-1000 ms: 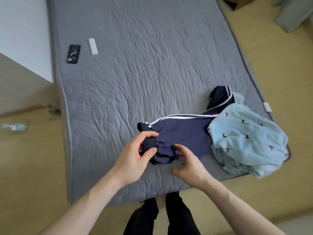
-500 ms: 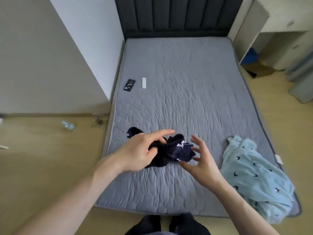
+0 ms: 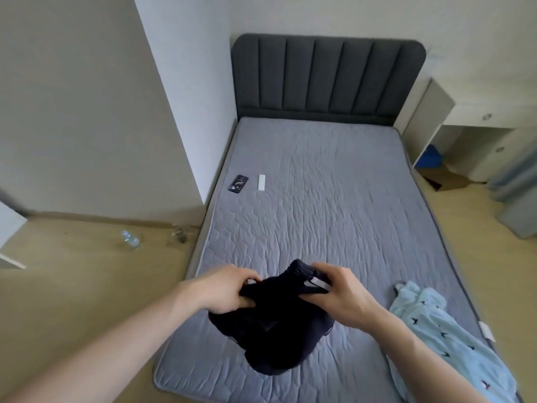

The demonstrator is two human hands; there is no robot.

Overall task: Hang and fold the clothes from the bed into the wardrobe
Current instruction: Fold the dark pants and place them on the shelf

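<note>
Left hand: the left hand (image 3: 223, 289) has fingers and thumb curled round the upper left edge of the navy garment (image 3: 273, 324), gripping the cloth
Right hand: the right hand (image 3: 340, 295) pinches the garment's upper right edge, where a thin white stripe shows by the fingers
Navy garment: dark, soft knit, bunched and hanging in a rounded mass between both hands, over the foot end of the bed (image 3: 334, 205) at 6 o'clock; a ribbed band peaks at its top
Light blue garment: the light blue garment (image 3: 447, 335) is fleecy, dotted with small dark bird shapes, crumpled at 4 o'clock and draped over the mattress's right edge
Mattress surface: grey quilted fabric with a stitched, wrinkled pattern and rounded near corners; its middle and head end lie bare
Headboard: the headboard (image 3: 328, 80) is dark grey, padded in vertical channels, at 12 o'clock
Small items: a dark phone (image 3: 238, 183) and a white strip (image 3: 261, 182) lie side by side, apart, near the left edge at 10 o'clock
Floor: the wooden floor (image 3: 72, 286) borders the bed's left and right sides; a clear bottle (image 3: 130, 239) lies at 9 o'clock
</note>
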